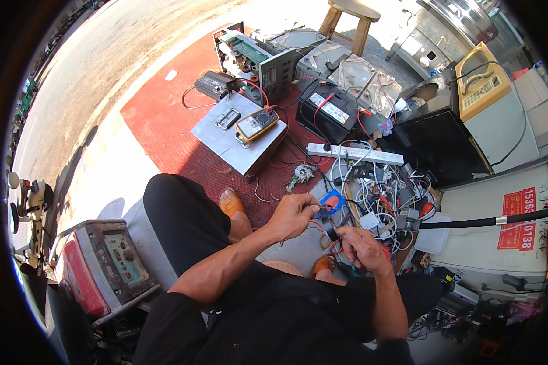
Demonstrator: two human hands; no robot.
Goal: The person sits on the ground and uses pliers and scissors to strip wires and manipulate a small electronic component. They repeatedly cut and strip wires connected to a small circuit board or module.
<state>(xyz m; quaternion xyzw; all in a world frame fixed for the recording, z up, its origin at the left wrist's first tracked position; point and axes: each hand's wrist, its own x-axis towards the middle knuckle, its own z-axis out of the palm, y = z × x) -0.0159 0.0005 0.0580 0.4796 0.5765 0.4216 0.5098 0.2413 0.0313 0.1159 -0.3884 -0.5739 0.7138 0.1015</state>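
Harsh sunlight, hard shadows on pavement (103, 67); sharp centre, fisheye bending, black vignette at rim.

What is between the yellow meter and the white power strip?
In the head view, a black car battery sits between the yellow meter and the white power strip, with red wires.

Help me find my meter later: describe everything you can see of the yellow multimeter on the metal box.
The yellow multimeter is a flat handheld unit with a yellow casing, a grey face, a small display near one end and a round dial in the middle. It lies face up and askew on the grey metal box, at its far right corner. Red and black leads run off from it. No hand touches it.
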